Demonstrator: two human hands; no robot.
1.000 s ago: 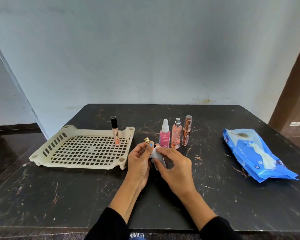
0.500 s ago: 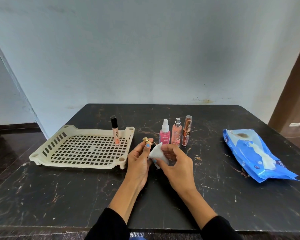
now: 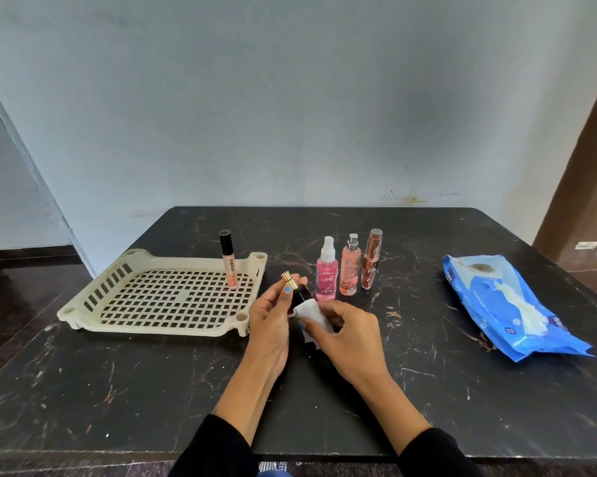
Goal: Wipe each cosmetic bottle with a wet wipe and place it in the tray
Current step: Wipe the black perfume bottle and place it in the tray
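The tray serves as landmark; a lip gloss tube stands upright inside it, at its far right corner, judged already wiped and placed. Just right of the tray's near right corner, the left hand grips a small dark bottle with a gold cap, tilted, fingers curled round it; the right hand pinches a white wet wipe against the bottle's lower body. The step in hand is judged to be the wiping of this second item. Further right of the tray, three bottles stand upright in a close row on the table: a pink spray bottle, a peach bottle, a copper tube; all appear to await wiping. Far right of the tray lies the blue wipes pack. The next move calls for finishing the rub, then carrying the bottle left into the tray and setting it upright clear of the lip gloss tube.
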